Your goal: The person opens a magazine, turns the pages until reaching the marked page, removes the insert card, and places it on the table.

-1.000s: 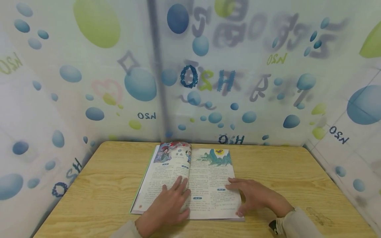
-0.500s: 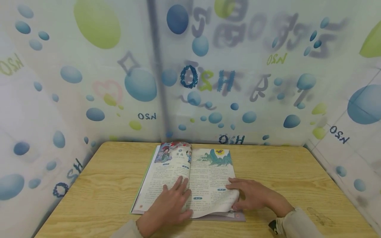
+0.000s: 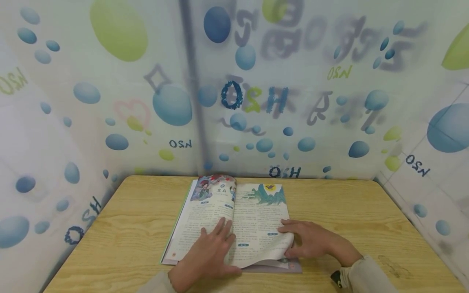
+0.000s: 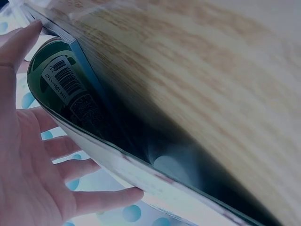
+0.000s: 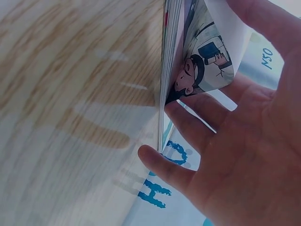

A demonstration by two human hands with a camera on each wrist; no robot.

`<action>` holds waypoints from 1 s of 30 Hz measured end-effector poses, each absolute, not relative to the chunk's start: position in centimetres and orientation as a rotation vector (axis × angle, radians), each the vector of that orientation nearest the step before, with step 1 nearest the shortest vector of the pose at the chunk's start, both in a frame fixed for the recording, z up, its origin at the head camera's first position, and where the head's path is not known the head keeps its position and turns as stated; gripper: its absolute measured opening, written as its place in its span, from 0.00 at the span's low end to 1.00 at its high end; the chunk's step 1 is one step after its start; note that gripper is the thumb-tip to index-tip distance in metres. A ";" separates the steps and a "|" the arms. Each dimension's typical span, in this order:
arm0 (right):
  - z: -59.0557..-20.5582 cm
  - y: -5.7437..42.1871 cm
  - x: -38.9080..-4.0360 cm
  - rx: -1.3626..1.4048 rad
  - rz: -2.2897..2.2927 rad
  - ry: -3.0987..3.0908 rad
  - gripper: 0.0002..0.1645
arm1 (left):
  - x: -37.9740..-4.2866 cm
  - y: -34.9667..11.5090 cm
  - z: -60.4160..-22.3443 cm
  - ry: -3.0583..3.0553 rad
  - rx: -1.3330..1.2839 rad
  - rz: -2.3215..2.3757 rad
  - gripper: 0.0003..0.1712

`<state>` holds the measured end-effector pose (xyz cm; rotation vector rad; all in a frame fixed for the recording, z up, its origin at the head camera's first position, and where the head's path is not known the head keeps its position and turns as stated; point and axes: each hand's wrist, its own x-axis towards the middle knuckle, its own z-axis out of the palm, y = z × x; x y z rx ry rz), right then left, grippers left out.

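Note:
An open magazine (image 3: 209, 215) lies on the table, text and coloured drawings on both pages. My left hand (image 3: 210, 250) rests spread over the lower left page by the spine, thumb stretched toward the lower edge. The left wrist view shows its straight fingers against the bulging pages, with a green cover (image 4: 61, 80) bearing a barcode beneath. At the right edge, my right hand (image 3: 309, 240) holds a page (image 3: 275, 248) between thumb and fingers, its lower corner bent up. From the right wrist, a drawn figure (image 5: 204, 61) shows on the curled page's underside.
The wooden table (image 3: 121, 228) extends on both sides of the magazine. Behind it hangs a pale curtain (image 3: 311, 101) with blue and green drop prints. Similar printed walls stand at left and right. A dark band (image 3: 336, 279) shows at the right sleeve.
The lower right corner of the right page has been lifted and curled inward, baring the page below. The right thumb has moved slightly up and left; the left thumb has stretched to the right.

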<state>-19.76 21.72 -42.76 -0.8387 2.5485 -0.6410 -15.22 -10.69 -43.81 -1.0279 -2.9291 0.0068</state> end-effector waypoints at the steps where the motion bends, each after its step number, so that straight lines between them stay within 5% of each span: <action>1: -42.8 21.7 -19.8 -0.840 -0.638 2.547 0.43 | -15.2 -10.7 -43.8 -2.928 -1.031 0.006 0.50; 30: -42.0 23.0 -19.8 -0.839 -0.746 2.502 0.47 | -15.4 -11.3 -43.1 -2.814 -1.053 0.056 0.39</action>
